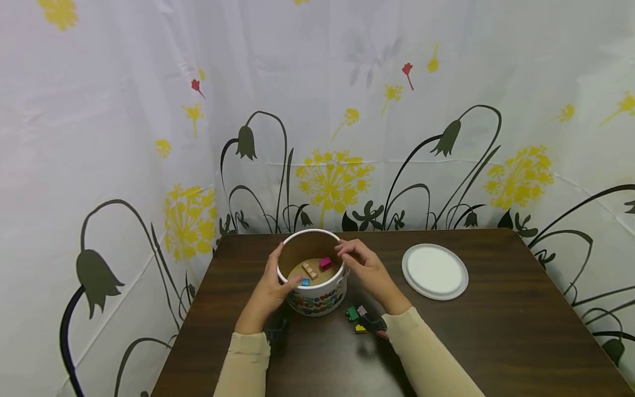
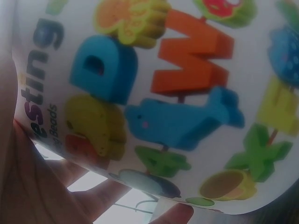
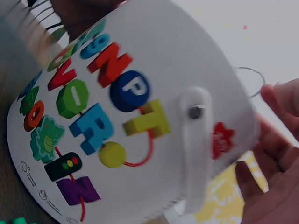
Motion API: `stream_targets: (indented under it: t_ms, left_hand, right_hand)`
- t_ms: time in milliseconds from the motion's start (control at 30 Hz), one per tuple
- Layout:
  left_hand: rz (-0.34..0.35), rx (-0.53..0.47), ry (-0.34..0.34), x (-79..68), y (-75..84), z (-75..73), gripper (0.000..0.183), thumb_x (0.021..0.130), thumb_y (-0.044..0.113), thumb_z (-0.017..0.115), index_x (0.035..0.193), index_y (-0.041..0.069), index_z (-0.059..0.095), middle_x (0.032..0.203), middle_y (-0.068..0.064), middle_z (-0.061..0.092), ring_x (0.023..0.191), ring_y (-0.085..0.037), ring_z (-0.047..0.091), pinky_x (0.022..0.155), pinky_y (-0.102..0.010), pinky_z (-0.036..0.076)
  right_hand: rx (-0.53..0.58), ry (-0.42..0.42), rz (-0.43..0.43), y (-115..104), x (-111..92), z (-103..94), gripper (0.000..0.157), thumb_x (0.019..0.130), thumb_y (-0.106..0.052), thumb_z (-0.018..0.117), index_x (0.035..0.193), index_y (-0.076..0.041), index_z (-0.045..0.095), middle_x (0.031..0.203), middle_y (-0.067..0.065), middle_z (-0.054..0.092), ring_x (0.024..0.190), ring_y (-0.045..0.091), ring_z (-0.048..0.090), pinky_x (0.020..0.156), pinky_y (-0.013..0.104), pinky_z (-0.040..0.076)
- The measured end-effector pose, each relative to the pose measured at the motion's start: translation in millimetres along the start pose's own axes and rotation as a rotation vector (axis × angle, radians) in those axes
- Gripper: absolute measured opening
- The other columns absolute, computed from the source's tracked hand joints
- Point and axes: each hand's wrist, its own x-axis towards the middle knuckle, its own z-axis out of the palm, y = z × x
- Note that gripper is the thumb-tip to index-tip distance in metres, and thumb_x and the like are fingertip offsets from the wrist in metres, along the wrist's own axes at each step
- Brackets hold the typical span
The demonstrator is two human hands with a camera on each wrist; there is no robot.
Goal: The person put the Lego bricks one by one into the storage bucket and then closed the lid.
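A white bucket (image 1: 317, 302) printed with colourful letters and animals stands on the table, tilted slightly in the head view. My left hand (image 1: 268, 292) grips its left side, thumb at the front rim and fingers along the outer wall. At the right rim, my right hand (image 1: 364, 270) has loosely bent fingers (image 3: 275, 163) right by the edge, holding nothing visible. Inside the bucket lie a brown oblong piece (image 1: 310, 270), a magenta piece (image 1: 325, 263) and a blue piece (image 1: 305, 282). A white handle (image 3: 196, 149) hangs against the bucket's side.
Below my right wrist lie a green piece (image 1: 351, 314), a yellow piece (image 1: 361, 329) and pinkish pieces, partly hidden by the wrist strap. A round white lid (image 1: 435, 272) rests on the dark wooden table (image 1: 516, 309) to the right. Behind hangs a flowered curtain (image 1: 317, 82).
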Motion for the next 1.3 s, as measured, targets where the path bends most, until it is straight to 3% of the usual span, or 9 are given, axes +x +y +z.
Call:
stream_targets:
  t_ms: [167, 267, 467, 600, 733, 833, 1100, 1300]
  left_hand:
    - [0.002, -0.013, -0.004, -0.7, -0.3, 0.8, 0.107, 0.095, 0.049, 0.079, 0.175, 0.032, 0.010, 0.176, -0.017, 0.024, 0.151, -0.050, 0.045, 0.120, -0.069, 0.041]
    - [0.002, -0.025, -0.006, -1.9, -0.3, 1.5, 0.109, 0.095, 0.047, 0.081, 0.176, 0.032, 0.009, 0.176, -0.017, 0.025, 0.151, -0.049, 0.045, 0.119, -0.067, 0.042]
    - [-0.006, -0.008, -0.002, -4.4, -0.9, -0.8, 0.109, 0.095, 0.047, 0.080, 0.176, 0.031, 0.008, 0.177, -0.018, 0.023, 0.151, -0.050, 0.045, 0.120, -0.068, 0.041]
    - [-0.011, 0.009, -0.006, -3.8, -0.1, -3.5, 0.109, 0.096, 0.048, 0.078, 0.176, 0.031, 0.006, 0.177, -0.019, 0.022, 0.151, -0.051, 0.044, 0.120, -0.068, 0.042]
    - [-0.006, 0.006, -0.007, -0.7, -0.3, -3.2, 0.108, 0.097, 0.045, 0.077, 0.176, 0.030, 0.005, 0.178, -0.020, 0.020, 0.152, -0.052, 0.043, 0.120, -0.068, 0.041]
    - [-0.014, -0.017, -0.010, 0.7, -0.7, -1.4, 0.107, 0.097, 0.040, 0.077, 0.176, 0.031, 0.006, 0.178, -0.019, 0.021, 0.152, -0.051, 0.043, 0.121, -0.068, 0.040]
    - [-0.026, 0.001, -0.006, 0.9, 0.8, 0.8, 0.107, 0.096, 0.047, 0.077, 0.176, 0.032, 0.007, 0.177, -0.020, 0.022, 0.151, -0.052, 0.043, 0.121, -0.071, 0.038]
    - [-0.016, 0.005, -0.010, 2.5, 0.5, -0.2, 0.106, 0.097, 0.043, 0.076, 0.176, 0.029, 0.007, 0.178, -0.020, 0.021, 0.152, -0.051, 0.043, 0.123, -0.068, 0.038]
  right_hand:
    - [0.034, -0.018, 0.032, -3, -16, -19.3, 0.023, 0.112, -0.018, 0.061, 0.128, -0.002, 0.067, 0.153, 0.022, 0.060, 0.148, 0.035, 0.055, 0.114, 0.025, 0.049]
    - [-0.016, 0.026, 0.076, -3, -27, -30.8, 0.021, 0.112, -0.019, 0.062, 0.128, -0.006, 0.068, 0.148, 0.021, 0.062, 0.139, 0.034, 0.059, 0.109, 0.027, 0.052]
    - [-0.133, 0.087, 0.227, 10, -54, -46.8, 0.022, 0.112, -0.028, 0.063, 0.126, -0.013, 0.070, 0.132, 0.025, 0.066, 0.119, 0.043, 0.062, 0.097, 0.029, 0.055]
    - [-0.083, 0.093, 0.334, 37, -75, -49.5, 0.027, 0.111, -0.028, 0.064, 0.126, -0.005, 0.069, 0.117, 0.023, 0.067, 0.098, 0.033, 0.066, 0.080, 0.029, 0.056]
    - [0.020, 0.157, 0.387, 61, -85, -49.3, 0.031, 0.112, -0.026, 0.063, 0.125, 0.002, 0.066, 0.099, 0.015, 0.065, 0.069, 0.019, 0.056, 0.057, 0.029, 0.048]
    - [0.018, 0.165, 0.399, 68, -85, -49.6, 0.030, 0.110, -0.030, 0.067, 0.121, -0.002, 0.070, 0.094, 0.010, 0.065, 0.064, 0.015, 0.053, 0.052, 0.027, 0.044]
    - [-0.190, -0.061, 0.377, 65, -87, -51.5, 0.022, 0.105, -0.038, 0.074, 0.117, -0.019, 0.077, 0.098, 0.008, 0.070, 0.074, 0.017, 0.060, 0.063, 0.030, 0.054]
    - [-0.260, -0.185, 0.359, 57, -85, -52.9, 0.022, 0.102, -0.036, 0.078, 0.121, -0.025, 0.078, 0.098, 0.002, 0.071, 0.078, 0.017, 0.062, 0.068, 0.030, 0.055]
